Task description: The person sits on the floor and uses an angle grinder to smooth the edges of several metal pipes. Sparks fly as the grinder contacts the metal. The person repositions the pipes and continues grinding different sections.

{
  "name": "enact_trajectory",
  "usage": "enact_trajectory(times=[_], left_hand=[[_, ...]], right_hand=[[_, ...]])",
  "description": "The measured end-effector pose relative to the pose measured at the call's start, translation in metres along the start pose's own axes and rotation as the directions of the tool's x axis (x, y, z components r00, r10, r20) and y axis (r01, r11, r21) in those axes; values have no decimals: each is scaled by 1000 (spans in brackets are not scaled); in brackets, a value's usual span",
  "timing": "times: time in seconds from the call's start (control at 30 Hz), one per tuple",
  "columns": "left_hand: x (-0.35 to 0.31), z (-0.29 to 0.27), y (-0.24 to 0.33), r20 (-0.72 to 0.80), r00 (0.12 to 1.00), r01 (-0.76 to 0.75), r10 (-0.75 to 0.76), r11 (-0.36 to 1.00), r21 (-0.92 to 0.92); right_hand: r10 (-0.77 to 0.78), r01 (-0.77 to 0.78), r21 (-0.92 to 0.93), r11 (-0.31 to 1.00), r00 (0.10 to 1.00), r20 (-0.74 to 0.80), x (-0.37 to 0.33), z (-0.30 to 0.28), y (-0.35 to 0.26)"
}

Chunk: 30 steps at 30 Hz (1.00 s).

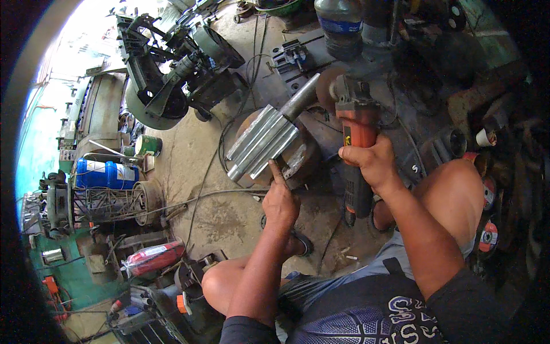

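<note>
Cluttered concrete floor is surrounding the work, with a dark machine standing at the upper left and a blue bucket lying lower down on that side. Near the middle, a ridged steel shaft is lying slantwise over a round, rusty block, its plain stub pointing up and right toward the grinder. The right hand is grasping that grinder, fingers clenched round its body, and the disc is hanging right by the stub's tip; whether they are touching, or the disc is spinning, I cannot tell. The left hand is grasping nothing that shows: its index finger is reaching out to the shaft's lower edge, apparently touching, while its other fingers are curling loosely. No clamp is showing, so one fingertip is probably giving too little hold against rolling or chatter. Someone doing this well is wedging the shaft first, then bringing both hands to the grinder, pressing lightly, and angling sparks away from the bare knees. A cable is running near the block, so keeping it clear of the disc is mattering too.
</note>
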<state>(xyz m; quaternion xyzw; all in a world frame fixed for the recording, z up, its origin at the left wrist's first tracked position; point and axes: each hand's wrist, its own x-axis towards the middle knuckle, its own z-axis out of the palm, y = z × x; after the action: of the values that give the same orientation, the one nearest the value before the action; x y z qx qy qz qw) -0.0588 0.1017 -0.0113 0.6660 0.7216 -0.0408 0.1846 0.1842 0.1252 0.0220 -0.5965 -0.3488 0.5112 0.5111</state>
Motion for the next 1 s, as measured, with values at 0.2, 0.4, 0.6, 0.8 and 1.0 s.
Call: enact_trajectory(times=[0.2, 0.4, 0.6, 0.8, 1.0], left_hand=[[-3, -5, -11, -99, 989, -106, 110, 993, 49], [3, -32, -30, -142, 968, -188, 208, 972, 139], [2, -20, -24, -74, 988, -128, 136, 987, 101], [0, -18, -24, -96, 988, -119, 123, 992, 48], [-4, -26, -21, -231, 960, -184, 161, 979, -83]], right_hand=[[-25, 27, -35, 999, 998, 65, -4, -3, -3], [-13, 13, -2, 1000, 997, 73, -4, 2, -2], [-53, 55, -36, 998, 997, 57, -5, 7, 3], [-39, 43, -73, 996, 998, 59, -5, 13, 1], [-59, 64, -86, 994, 997, 51, -7, 13, -8]])
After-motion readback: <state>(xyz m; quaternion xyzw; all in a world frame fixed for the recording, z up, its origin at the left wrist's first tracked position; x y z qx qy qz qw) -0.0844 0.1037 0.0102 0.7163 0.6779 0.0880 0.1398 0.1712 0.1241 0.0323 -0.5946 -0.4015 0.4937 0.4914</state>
